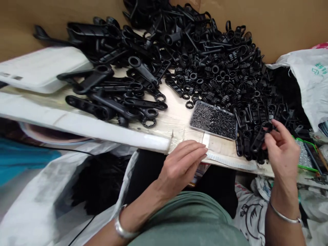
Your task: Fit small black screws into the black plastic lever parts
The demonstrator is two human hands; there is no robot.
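The right hand's (283, 148) fingers (280, 129) seem to pinch a black part (258, 140) over the surface (176, 104), its long axis slanting leftward and nearer the body; the left hand (183, 160), farther off beside the tray (212, 133), hides whether it grips anything.

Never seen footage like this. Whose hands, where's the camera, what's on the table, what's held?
No machine: these are a person's two bare hands, seen from a camera worn on their head, looking down. On the pale tabletop lie black ring-ended plastic arms, a heap of smaller black plastic parts, and a clear, shallow rectangular box of small dark pieces. The right hand appears to pinch a black ring-ended plastic piece. The left hand is at the tabletop's near edge; whether it holds anything is hidden.
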